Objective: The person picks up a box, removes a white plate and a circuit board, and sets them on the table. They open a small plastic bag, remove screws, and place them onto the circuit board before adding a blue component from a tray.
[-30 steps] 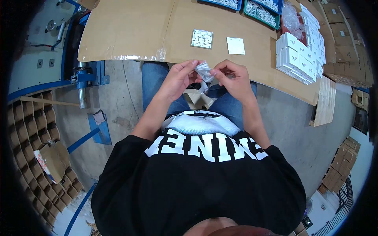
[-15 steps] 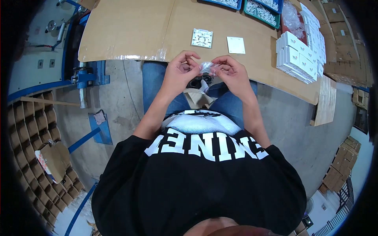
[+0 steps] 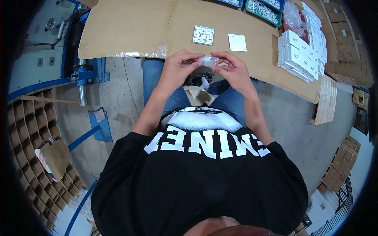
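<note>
Between my two hands is a small clear plastic bag (image 3: 208,61), held just off the table's near edge, above my lap. My left hand (image 3: 180,67) pinches one end of it and my right hand (image 3: 232,69) pinches the other. What the bag contains, if anything, is too small to make out. Beyond my hands, on the cardboard-covered table (image 3: 134,27), lies a white square switch or socket frame (image 3: 203,35) with its inner structure facing up. To its right lies a flat white square plate (image 3: 237,43).
Stacked white boxes (image 3: 299,55) stand at the table's right side, beside crumpled clear plastic (image 3: 294,19). At the back are a green tray (image 3: 263,12) and blue trays holding small white parts. A blue metal machine (image 3: 43,43) stands at left, near cardboard dividers (image 3: 31,145).
My hands have turned and shifted slightly, and the plastic bag now stretches flatter between them. The table items appear marginally shifted in view.
</note>
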Demonstrator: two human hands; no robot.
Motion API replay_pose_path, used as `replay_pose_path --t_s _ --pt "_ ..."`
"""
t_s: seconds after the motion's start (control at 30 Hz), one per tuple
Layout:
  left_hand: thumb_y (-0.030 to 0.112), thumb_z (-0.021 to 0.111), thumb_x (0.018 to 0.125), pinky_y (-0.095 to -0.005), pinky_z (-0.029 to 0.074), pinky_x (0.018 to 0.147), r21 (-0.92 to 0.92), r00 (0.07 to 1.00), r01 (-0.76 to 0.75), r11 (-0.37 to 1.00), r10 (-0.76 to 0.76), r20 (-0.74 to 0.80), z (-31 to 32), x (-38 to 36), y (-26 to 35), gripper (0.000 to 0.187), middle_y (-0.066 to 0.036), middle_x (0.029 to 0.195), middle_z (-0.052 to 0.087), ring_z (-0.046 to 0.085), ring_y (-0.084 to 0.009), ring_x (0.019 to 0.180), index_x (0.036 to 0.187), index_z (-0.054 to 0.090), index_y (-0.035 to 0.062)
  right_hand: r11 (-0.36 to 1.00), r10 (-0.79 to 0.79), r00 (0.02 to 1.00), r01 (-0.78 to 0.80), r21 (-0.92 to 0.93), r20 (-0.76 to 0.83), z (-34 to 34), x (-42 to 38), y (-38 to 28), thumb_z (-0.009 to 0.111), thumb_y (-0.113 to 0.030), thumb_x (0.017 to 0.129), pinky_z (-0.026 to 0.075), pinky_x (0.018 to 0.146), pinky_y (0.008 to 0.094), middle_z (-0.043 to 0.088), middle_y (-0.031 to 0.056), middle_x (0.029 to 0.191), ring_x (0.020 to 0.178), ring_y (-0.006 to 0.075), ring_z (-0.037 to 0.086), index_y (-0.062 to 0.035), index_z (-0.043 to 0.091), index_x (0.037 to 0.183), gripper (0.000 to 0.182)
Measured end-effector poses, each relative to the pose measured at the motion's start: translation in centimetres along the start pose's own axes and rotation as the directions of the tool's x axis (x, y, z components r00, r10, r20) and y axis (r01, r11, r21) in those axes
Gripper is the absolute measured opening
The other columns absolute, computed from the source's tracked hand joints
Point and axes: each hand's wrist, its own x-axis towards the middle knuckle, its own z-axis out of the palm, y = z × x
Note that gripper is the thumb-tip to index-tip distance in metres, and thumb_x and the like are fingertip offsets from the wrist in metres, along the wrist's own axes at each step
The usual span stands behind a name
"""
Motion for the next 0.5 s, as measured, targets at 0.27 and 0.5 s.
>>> replay_pose_path --t_s 0.27,0.5 --pt "0.006 0.072 0.091 -0.0265 0.055 0.078 0.013 0.998 -0.035 0.999 0.035 -0.046 1.0 0.2 -1.5 0.019 -0.008 0.097 0.073 0.069 -0.0144 0.085 0.108 0.073 -0.0002 0.968 -0.106 0.993 0.092 -0.233 -0.051 0.3 1.0 2.6 0.069 0.001 0.09 0.053 0.08 0.0252 0.065 0.0057 0.109 0.095 0.012 0.062 -0.0018 0.069 0.12 0.029" --pt "0.011 0.072 0.089 -0.0315 0.055 0.07 0.227 0.989 -0.098 0.969 0.069 0.132 0.5 1.8 -3.8 0.021 -0.016 0.091 0.072 0.071 -0.0208 0.077 0.107 0.071 0.0003 0.902 -0.146 0.989 0.122 -0.415 -0.028 -1.5 2.4 6.5 0.071 -0.004 0.089 0.051 0.073 0.0262 0.068 0.0062 0.105 0.086 0.0115 0.061 -0.0054 0.076 0.107 0.019"
